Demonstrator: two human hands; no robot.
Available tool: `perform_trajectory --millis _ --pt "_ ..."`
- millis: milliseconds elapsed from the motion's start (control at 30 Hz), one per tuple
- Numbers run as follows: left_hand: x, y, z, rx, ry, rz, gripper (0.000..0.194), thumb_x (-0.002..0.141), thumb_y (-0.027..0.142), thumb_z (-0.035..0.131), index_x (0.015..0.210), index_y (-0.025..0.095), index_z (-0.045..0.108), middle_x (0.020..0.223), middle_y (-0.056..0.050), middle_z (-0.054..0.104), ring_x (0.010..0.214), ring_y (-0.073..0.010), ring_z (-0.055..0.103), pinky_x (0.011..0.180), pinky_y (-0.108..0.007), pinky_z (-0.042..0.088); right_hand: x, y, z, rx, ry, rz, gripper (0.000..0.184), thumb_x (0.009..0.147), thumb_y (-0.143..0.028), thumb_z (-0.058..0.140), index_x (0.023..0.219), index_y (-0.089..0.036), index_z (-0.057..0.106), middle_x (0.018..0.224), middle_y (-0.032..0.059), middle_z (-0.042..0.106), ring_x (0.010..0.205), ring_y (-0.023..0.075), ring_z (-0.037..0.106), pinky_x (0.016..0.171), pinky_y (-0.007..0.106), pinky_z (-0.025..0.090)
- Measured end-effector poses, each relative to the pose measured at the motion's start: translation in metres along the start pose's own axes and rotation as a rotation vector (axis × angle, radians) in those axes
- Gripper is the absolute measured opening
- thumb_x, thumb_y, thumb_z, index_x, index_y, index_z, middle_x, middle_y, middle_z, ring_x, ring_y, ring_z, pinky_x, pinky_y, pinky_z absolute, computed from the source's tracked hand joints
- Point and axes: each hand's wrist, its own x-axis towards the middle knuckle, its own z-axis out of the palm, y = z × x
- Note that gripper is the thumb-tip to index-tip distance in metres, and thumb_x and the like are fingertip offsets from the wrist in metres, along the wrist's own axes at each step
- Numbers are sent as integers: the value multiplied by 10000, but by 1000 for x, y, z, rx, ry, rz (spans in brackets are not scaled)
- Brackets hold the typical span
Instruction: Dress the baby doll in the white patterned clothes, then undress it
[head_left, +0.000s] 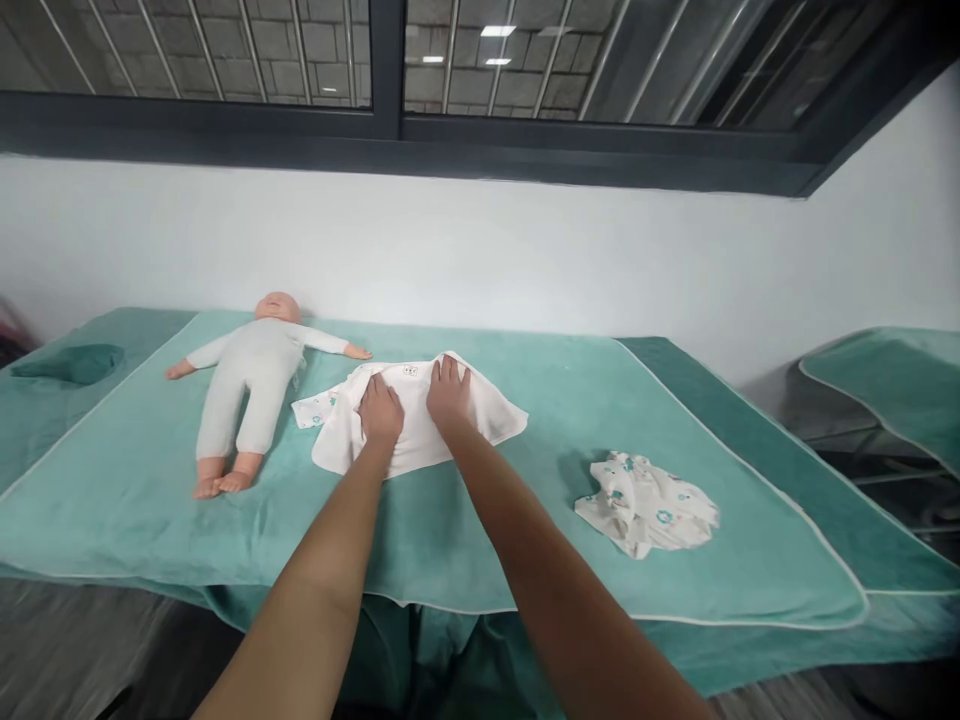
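Observation:
A small white baby shirt [420, 445] lies spread on the green bed, with a small dark print near its top edge. One sleeve [311, 410] with a teal pattern sticks out to the left. My left hand [381, 410] rests on the left half of the shirt, fingers lying over the cloth. Close to the top edge, my right hand [450, 392] presses on the shirt with its fingers a little apart. My palms and the cloth under them are hidden.
A baby doll [251, 375] in a white suit lies on its back at the left. Crumpled patterned cloth [649, 505] sits at the right. A green pillow [71, 363] is far left. Behind the bed [525, 570] stand a white wall and a dark window frame [387, 140].

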Motion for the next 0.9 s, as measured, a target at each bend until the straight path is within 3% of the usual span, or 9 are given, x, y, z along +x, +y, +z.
perform_trajectory --millis 67,167,333,467,600,700,900 --pt "0 0 1 26 -14 -4 557 1026 279 262 1539 92 374 1559 -205 435 1398 -324 456 1156 -442 366 -8 -3 2 31 47 8 590 966 -110 277 1543 -30 362 1659 216 235 1536 320 206 1228 559 99" --pt "1 2 2 74 -66 -20 532 1021 283 284 1511 148 443 1554 -204 434 1386 -342 467 1125 -487 395 -17 -3 3 49 99 -110 479 969 -101 304 1378 -45 548 1553 262 411 1416 349 370 1187 558 190" --pt "4 3 5 97 -103 -20 527 1029 327 295 1492 147 471 1492 -220 498 1361 -346 497 1103 -491 420 -14 -5 2 76 63 -248 388 965 -89 338 1203 -101 644 1230 214 645 1173 306 529 1065 479 365" --pt "5 1 8 119 -113 -5 578 1039 403 254 1521 136 430 1497 -225 493 1370 -357 489 1096 -507 430 -8 -10 8 88 37 -196 415 958 -70 321 1240 -70 626 1185 241 650 1120 310 568 951 450 448" --pt "4 -1 10 127 -120 -3 577 1040 405 240 1521 152 433 1491 -204 506 1364 -350 494 1086 -507 443 -10 -4 14 108 54 -85 447 968 -74 314 1325 -54 582 1397 264 557 1296 322 508 1042 452 407" --pt "4 -1 10 131 -122 0 576 1042 402 226 1519 158 436 1496 -195 504 1372 -340 487 1095 -494 438 -13 8 15 144 71 -56 467 981 -98 331 1399 -96 539 1541 198 461 1403 289 436 1120 423 353" --pt "3 1 6 128 -97 -6 537 1038 379 261 1472 165 492 1434 -193 554 1328 -334 523 1086 -483 448 -18 13 9 191 101 -93 444 1005 -157 333 1379 -114 569 1536 161 490 1410 288 446 1134 426 347"
